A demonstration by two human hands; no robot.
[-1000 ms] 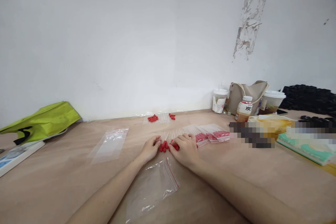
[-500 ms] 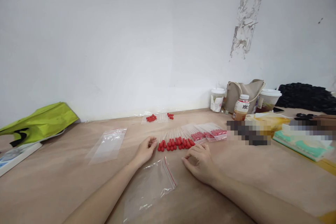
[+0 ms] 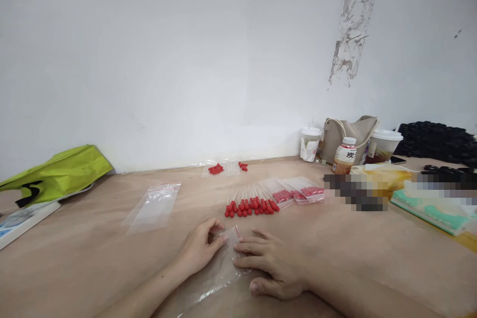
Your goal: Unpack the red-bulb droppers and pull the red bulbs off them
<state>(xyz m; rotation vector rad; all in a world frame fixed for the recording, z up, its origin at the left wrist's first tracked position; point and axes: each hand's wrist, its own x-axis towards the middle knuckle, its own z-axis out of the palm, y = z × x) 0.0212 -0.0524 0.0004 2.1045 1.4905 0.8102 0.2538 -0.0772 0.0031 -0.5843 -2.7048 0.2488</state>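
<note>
Flat on the brown surface in front of me lies a clear zip bag (image 3: 218, 276) with a red line along its seal. My left hand (image 3: 203, 246) is at its upper left corner, fingers curved and a gap between thumb and fingertips. Across the seal end, my right hand (image 3: 274, 263) rests with fingers stretched out and spread, covering part of the bag. Just beyond both hands is a row of droppers (image 3: 251, 206) with red rubber bulbs toward me and thin clear tubes pointing away. Neither hand touches them.
Bags holding red-bulbed droppers (image 3: 298, 193) lie right of the row. Flat clear bags (image 3: 154, 206) are at left, and small red bulbs (image 3: 215, 169) lie by the wall. A green bag (image 3: 63, 171), bottle (image 3: 345, 155), cup (image 3: 310, 144) and tissue pack (image 3: 428, 208) stand around.
Both hands have come back toward me from the sides of the dropper row to the clear zip bag. My right hand has spread its fingers over the seal end.
</note>
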